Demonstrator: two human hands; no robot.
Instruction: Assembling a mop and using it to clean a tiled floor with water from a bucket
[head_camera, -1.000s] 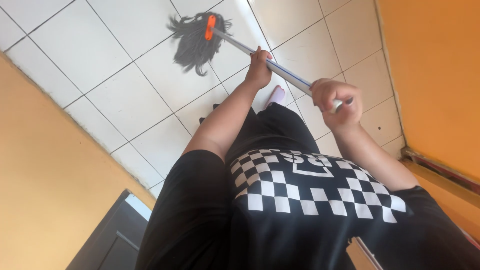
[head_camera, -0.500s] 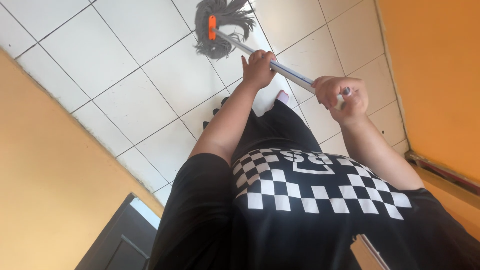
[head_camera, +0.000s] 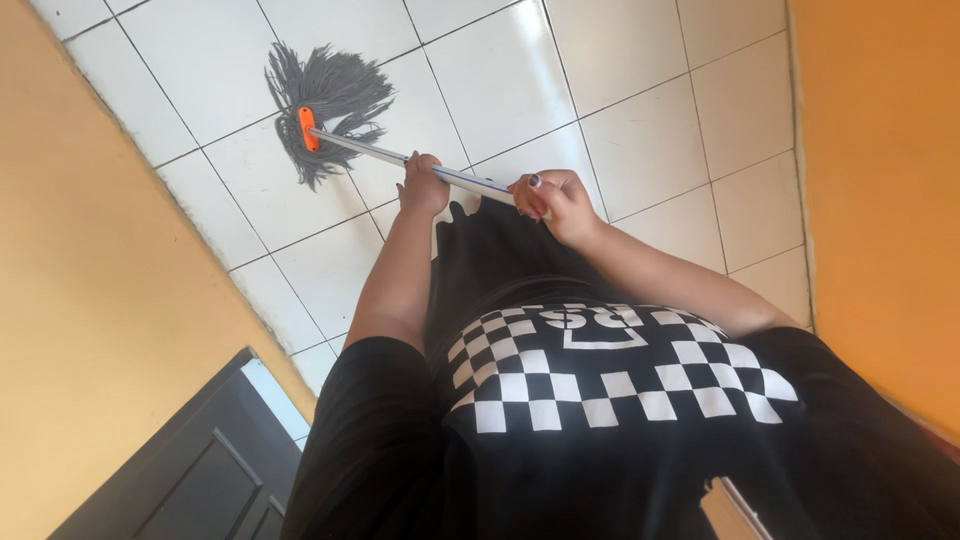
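— Since half a second ago: what has moved?

— Mop head (head_camera: 325, 110) has swung from the top middle of the view over to the left, nearer the yellow wall (head_camera: 90, 300). Both hands have drawn closer together on the handle, and the end of the handle no longer juts past the right hand.

— Item one, left hand (head_camera: 423, 188)?

— Fingers curled shut around the mop handle (head_camera: 400, 157), gripping it partway down the shaft. Forearm runs straight from the black sleeve to the handle.

— Item two, right hand (head_camera: 553, 200)?

— Closed around the upper end of the same handle, knuckles up, dark-painted nails showing. It sits just beside the left hand, a short stretch of pale shaft between them.

— Item three, the mop?

— Silvery-white shaft with a blue stripe, slanting up and left from the hands. An orange clamp (head_camera: 308, 128) joins it to a bundle of grey strings, which lie spread flat on the floor.

— Floor?

— White square tiles (head_camera: 620, 90) with dark grout lines. The strings rest across a grout joint in the upper left of the view.

— Surroundings?

— Yellow wall on the left, orange wall (head_camera: 880, 200) on the right. A dark panelled door (head_camera: 200, 470) sits at lower left. The person's black shirt with white checker print (head_camera: 600, 390) fills the lower middle.
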